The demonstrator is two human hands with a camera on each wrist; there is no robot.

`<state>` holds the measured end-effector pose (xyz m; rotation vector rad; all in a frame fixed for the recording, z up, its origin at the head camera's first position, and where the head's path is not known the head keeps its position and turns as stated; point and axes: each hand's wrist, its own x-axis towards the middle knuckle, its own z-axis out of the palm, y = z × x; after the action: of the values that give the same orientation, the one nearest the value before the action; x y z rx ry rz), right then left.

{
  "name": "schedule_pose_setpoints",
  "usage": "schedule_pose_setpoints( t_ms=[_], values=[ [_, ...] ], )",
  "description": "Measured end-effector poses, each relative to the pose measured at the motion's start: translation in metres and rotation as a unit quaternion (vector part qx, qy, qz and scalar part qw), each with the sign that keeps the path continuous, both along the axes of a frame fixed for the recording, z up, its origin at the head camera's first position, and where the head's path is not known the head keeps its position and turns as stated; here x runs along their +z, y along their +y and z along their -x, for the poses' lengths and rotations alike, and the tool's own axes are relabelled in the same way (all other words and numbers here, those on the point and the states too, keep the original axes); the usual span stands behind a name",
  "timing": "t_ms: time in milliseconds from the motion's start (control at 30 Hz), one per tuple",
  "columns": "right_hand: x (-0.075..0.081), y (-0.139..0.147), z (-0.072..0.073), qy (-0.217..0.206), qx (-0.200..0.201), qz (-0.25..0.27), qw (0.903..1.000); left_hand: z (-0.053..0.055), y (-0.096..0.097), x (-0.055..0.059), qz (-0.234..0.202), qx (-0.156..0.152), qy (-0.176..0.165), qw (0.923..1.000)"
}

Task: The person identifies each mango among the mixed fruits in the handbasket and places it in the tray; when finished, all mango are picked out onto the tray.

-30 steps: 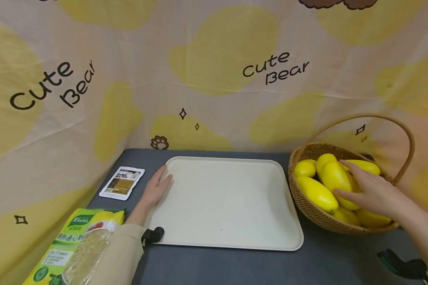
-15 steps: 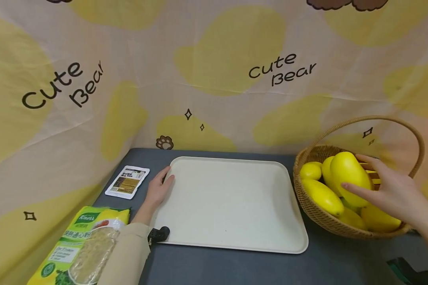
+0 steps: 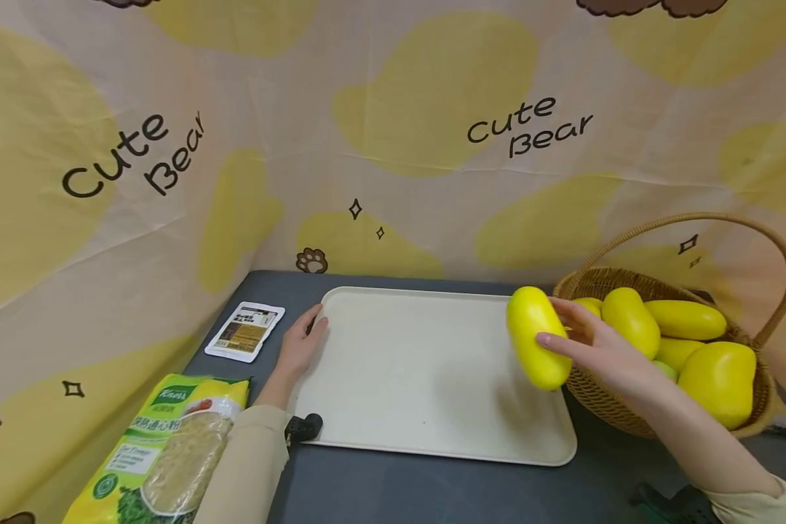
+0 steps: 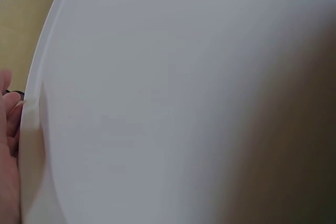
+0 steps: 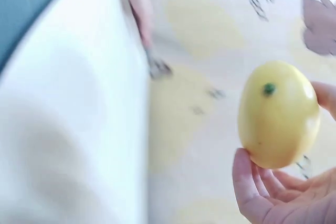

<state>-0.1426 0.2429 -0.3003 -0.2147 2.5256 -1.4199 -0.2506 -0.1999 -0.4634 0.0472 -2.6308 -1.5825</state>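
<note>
My right hand [image 3: 596, 346] pinches a smooth yellow mango [image 3: 538, 338] between thumb and fingers, above the right side of the white tray [image 3: 419, 364]. In the right wrist view the mango [image 5: 278, 114] shows a small green stem spot. Its shadow falls on the tray. More yellow mangoes [image 3: 720, 382] lie in the wicker basket [image 3: 602, 404] right of the tray, with a bit of green fruit among them. My left hand [image 3: 301, 349] rests along the tray's left edge with relaxed fingers. The left wrist view shows these fingers [image 4: 10, 129] beside the rim, partly cut off.
A white flat pouch [image 3: 244, 332] lies left of the tray, behind a yellow-green Knorr pasta bag [image 3: 177, 451]. The basket's tall handle [image 3: 714, 216] arches over the fruit. A patterned cloth [image 3: 399, 131] hangs behind and to the left of the grey table [image 3: 432, 487].
My right hand has taken a mango from the basket, lifted it, and carried it left over the tray. The left hand stays at the tray's edge. The head view has turned slightly left.
</note>
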Motion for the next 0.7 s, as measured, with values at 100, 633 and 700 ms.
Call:
schedule_pose_setpoints(
  t_ms=[100,633,700],
  values=[
    [-0.015,-0.028,0.009,-0.037,0.01,0.041,0.9984,-0.001,0.0,0.0,-0.006,0.006,0.004,1.0],
    [-0.092,-0.142,0.058,-0.13,-0.089,0.156,0.9751,0.0,-0.001,0.0,-0.005,0.027,0.017,0.9995],
    [-0.097,-0.156,0.065,-0.13,-0.096,0.15,0.9754,-0.001,0.0,0.0,-0.006,0.029,0.021,0.9994]
  ],
)
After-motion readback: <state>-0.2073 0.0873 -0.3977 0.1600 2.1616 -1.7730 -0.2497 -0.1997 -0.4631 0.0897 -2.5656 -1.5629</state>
